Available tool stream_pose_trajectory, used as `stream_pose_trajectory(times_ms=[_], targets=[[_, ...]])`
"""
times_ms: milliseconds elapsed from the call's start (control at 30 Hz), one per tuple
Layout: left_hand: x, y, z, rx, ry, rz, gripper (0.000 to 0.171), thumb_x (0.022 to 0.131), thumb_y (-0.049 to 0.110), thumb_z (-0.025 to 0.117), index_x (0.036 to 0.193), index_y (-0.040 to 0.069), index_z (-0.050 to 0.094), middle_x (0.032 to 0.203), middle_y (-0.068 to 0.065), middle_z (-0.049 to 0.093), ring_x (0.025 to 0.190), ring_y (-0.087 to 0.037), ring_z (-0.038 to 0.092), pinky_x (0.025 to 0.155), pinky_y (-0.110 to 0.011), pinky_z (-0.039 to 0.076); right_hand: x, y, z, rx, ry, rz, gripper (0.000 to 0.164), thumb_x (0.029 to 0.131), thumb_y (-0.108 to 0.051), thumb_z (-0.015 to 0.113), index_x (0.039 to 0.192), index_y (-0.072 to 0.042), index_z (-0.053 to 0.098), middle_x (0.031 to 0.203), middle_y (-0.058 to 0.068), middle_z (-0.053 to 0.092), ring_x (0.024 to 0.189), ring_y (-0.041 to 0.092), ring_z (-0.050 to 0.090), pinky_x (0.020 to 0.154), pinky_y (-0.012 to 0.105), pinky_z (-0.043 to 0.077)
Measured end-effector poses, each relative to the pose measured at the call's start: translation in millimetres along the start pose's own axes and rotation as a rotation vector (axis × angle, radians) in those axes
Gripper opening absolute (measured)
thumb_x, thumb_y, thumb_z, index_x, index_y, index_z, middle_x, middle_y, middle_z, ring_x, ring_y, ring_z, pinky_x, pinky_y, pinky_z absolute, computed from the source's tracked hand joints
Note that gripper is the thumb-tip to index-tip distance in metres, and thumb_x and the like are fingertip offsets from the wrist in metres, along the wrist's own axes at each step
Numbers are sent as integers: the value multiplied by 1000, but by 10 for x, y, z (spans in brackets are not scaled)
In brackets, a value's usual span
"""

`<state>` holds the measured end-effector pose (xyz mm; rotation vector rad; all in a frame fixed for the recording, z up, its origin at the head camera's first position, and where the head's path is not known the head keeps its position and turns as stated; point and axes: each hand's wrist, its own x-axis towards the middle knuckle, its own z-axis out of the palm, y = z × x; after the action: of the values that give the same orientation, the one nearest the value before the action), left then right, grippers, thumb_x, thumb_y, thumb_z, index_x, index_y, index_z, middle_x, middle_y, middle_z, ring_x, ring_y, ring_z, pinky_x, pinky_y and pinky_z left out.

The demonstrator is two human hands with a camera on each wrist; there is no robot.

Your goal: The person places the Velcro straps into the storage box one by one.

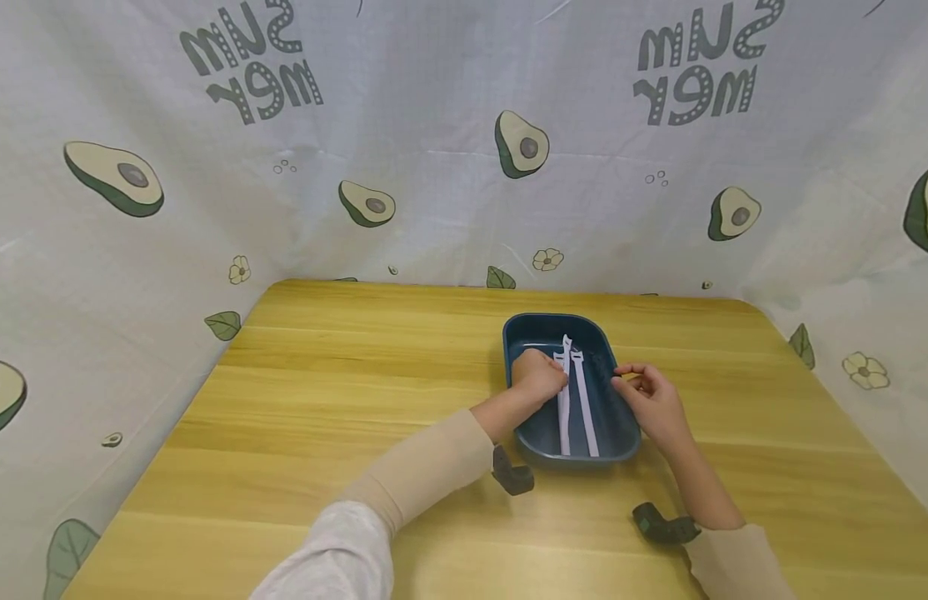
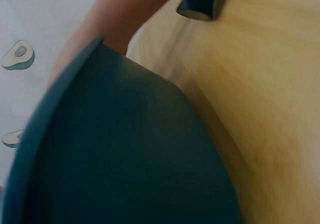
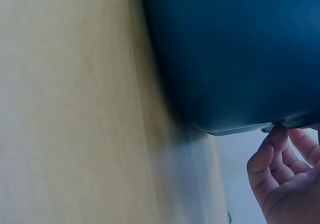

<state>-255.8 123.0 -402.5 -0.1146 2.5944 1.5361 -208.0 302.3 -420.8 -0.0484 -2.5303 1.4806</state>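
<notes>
A dark blue plastic basin (image 1: 535, 437) stands on the table and holds several white strap-like cable ties (image 1: 586, 412) with slotted heads. My left hand (image 1: 537, 373) reaches inside it, fingers curled, pinching one of the white ties at its upper part. At the basin's right rim is my right hand (image 1: 654, 402), thumb and forefinger brought together on a small dark thing (image 3: 267, 129) whose kind I cannot make out. In the left wrist view the basin wall (image 2: 135, 134) hides the left fingers. The right fingertips (image 3: 278, 134) lie against the rim in the right wrist view.
The wood-grain table (image 1: 321, 400) extends on both sides of the basin. A white curtain (image 1: 434, 100) with avocado prints hangs behind and at the sides. Dark camera mounts sit on the left wrist (image 1: 513, 473) and right wrist (image 1: 662, 527).
</notes>
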Motion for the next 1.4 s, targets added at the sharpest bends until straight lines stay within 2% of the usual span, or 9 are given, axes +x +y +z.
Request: stream_pose_trajectory(times_ms=[100,167,300,367,567,700,833,967,1400], targets=[[8,24,-30,142,31,75,12,81,9,76,71,10,70,68,4,60,64,-12,53,54,-22,43,8,-4,0,11,1,-9,32,97,-17,63,118,6,57,81,7,59,66,8,52,58,19,42],[13,42,-42,202,31,104,20,83,7,73,65,8,65,60,3,54,58,-13,48,48,-22,37,20,-1,-2,10,-2,-14,32,97,-17,63,118,6,57,81,6,59,66,9,52,57,19,42],[14,51,-43,277,6,124,41,84,3,68,49,9,48,45,1,33,43,-14,34,40,-23,24,42,-2,-7,9,-6,-20,30,97,-15,63,117,7,57,81,7,59,65,8,52,56,19,42],[14,36,-34,307,2,129,46,84,4,67,46,11,42,43,2,30,41,-13,34,39,-23,24,44,-7,-9,3,-12,-18,30,97,-13,62,117,8,56,81,8,60,64,8,52,56,19,42],[10,-14,-12,326,4,141,43,85,5,67,49,11,43,46,-1,36,46,-15,45,42,-23,33,32,-22,-8,-15,-18,-7,29,97,-12,62,117,9,56,81,8,59,63,7,50,55,19,42],[6,-7,-13,378,2,142,33,84,7,69,55,9,53,56,-2,54,56,-16,54,50,-23,42,34,1,-5,-20,-14,-15,30,97,-14,62,117,7,56,80,4,58,62,6,49,55,19,42],[19,-10,4,496,1,162,9,82,12,72,77,6,69,84,-2,70,78,-17,63,70,-27,51,31,9,-5,1,-12,-21,31,96,-15,64,117,7,57,80,3,58,62,6,50,56,19,42],[23,-29,23,538,-4,179,13,81,13,73,91,4,72,94,-4,71,86,-19,64,79,-28,52,24,9,-5,0,-14,-21,31,96,-16,64,118,6,57,81,4,58,63,7,51,56,19,42],[19,-63,67,595,-14,204,10,84,11,70,93,6,70,86,-3,69,75,-16,64,65,-23,51,7,12,-9,-15,-24,-13,31,97,-16,62,118,7,56,81,3,57,64,6,49,56,19,42]])
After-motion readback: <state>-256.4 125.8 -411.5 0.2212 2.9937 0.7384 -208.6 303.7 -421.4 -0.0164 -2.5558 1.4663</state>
